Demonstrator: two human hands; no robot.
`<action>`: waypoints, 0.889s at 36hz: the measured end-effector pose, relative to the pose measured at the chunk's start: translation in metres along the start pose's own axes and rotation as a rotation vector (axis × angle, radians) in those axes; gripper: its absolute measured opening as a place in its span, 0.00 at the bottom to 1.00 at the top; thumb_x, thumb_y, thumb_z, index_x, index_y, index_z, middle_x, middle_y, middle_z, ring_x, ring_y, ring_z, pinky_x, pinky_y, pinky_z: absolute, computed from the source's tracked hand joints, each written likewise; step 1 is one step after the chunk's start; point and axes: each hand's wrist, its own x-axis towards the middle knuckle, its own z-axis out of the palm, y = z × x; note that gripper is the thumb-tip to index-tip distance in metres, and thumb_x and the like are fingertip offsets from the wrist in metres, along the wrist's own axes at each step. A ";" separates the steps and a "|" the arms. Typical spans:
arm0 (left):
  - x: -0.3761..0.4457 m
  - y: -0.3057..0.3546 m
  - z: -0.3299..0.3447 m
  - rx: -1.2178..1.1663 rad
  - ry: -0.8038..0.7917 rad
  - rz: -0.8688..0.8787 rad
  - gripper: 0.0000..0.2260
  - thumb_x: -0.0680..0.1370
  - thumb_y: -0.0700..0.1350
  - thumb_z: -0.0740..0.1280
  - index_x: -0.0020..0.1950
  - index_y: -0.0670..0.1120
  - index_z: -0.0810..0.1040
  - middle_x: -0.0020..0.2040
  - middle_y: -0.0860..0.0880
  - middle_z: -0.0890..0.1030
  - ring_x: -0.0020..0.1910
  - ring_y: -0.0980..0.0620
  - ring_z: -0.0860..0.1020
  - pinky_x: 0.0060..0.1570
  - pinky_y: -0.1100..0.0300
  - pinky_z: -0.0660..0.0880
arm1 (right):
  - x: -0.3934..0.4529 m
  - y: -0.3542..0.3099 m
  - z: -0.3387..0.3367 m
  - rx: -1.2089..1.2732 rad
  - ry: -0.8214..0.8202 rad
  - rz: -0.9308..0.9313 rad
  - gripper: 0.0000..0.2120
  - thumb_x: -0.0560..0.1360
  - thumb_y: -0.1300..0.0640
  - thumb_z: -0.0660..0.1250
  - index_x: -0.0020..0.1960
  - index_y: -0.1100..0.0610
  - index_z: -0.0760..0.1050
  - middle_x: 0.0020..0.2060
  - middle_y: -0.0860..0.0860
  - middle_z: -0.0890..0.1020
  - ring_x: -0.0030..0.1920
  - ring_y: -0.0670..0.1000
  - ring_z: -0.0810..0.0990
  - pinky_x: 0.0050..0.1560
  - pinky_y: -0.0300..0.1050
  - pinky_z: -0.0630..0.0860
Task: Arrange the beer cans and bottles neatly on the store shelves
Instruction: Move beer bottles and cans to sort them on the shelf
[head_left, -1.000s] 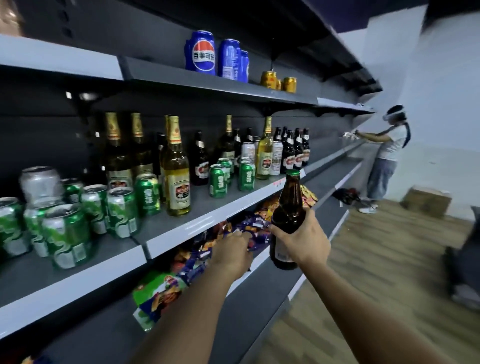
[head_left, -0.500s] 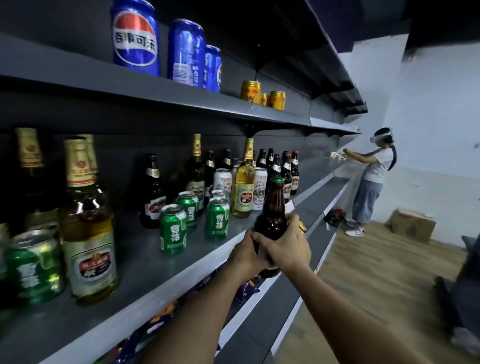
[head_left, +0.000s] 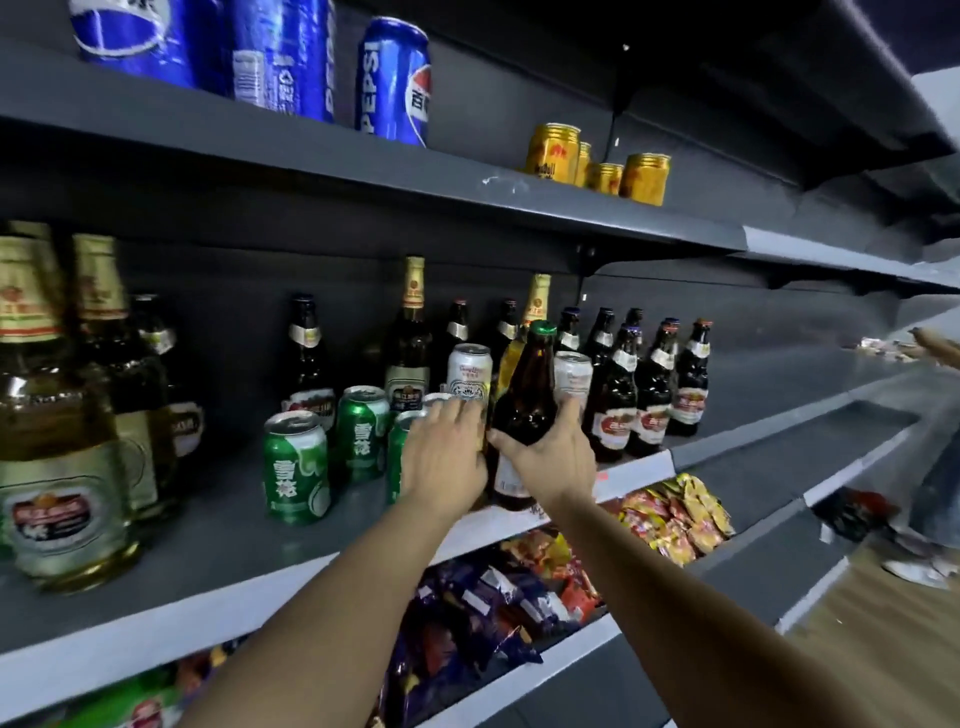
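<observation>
Crowding the grey middle shelf (head_left: 223, 540), right hand (head_left: 553, 457) gripping brown bottle (head_left: 524, 410) at front edge, left hand (head_left: 447, 457) open-fingered on green can (head_left: 402, 457) at nine o'clock, risking toppling white cans (head_left: 469, 371) behind.

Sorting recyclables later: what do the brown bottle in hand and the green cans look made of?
Brown bottle: likely amber glass, glossy and see-through, with a green metal-looking cap. Green cans: likely aluminium, with silvery rimmed tops and shiny printed sides.
</observation>
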 end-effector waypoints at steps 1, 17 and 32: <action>0.002 -0.001 -0.002 0.036 0.040 -0.033 0.20 0.77 0.47 0.63 0.68 0.49 0.66 0.64 0.49 0.70 0.64 0.49 0.68 0.58 0.56 0.67 | 0.005 0.002 0.002 0.018 -0.024 -0.014 0.36 0.67 0.41 0.75 0.64 0.54 0.60 0.58 0.53 0.78 0.58 0.57 0.78 0.51 0.48 0.74; -0.010 -0.034 0.010 0.034 -0.165 -0.424 0.37 0.76 0.56 0.68 0.77 0.51 0.50 0.75 0.48 0.58 0.72 0.47 0.62 0.57 0.52 0.74 | 0.026 0.005 0.043 0.088 -0.236 -0.146 0.39 0.67 0.40 0.75 0.69 0.53 0.61 0.60 0.53 0.78 0.59 0.57 0.77 0.52 0.49 0.74; -0.011 -0.034 0.012 -0.068 -0.138 -0.533 0.40 0.75 0.58 0.68 0.78 0.52 0.47 0.75 0.48 0.59 0.71 0.48 0.65 0.52 0.53 0.74 | 0.024 0.012 0.051 -0.062 -0.204 -0.121 0.44 0.70 0.37 0.70 0.76 0.57 0.55 0.70 0.57 0.65 0.69 0.58 0.65 0.60 0.54 0.70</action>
